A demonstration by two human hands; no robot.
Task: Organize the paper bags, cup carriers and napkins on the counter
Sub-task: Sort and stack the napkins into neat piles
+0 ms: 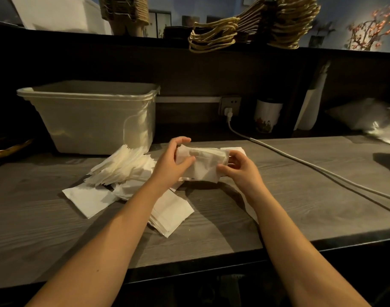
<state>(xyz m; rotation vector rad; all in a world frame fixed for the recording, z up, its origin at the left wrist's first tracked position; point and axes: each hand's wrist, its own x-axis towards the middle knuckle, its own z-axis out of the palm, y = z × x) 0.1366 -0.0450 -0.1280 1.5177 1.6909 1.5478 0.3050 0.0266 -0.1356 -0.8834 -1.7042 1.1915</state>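
Napkin bundle (201, 165) is gripped at both ends by left hand (170, 165) and right hand (242, 171), fingers curled round it, above mid-counter (278, 213). Loose napkins (123, 167) are spread just left; cable (300, 161) is laid across the right side.

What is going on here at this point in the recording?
A person is sorting napkins at a wooden counter. The left hand and right hand grip a bundle of napkins from either end, just above the counter. More loose napkins lie in a messy heap to the left, in front of a plastic tub. Paper bags with twisted handles sit on the shelf above, untouched.
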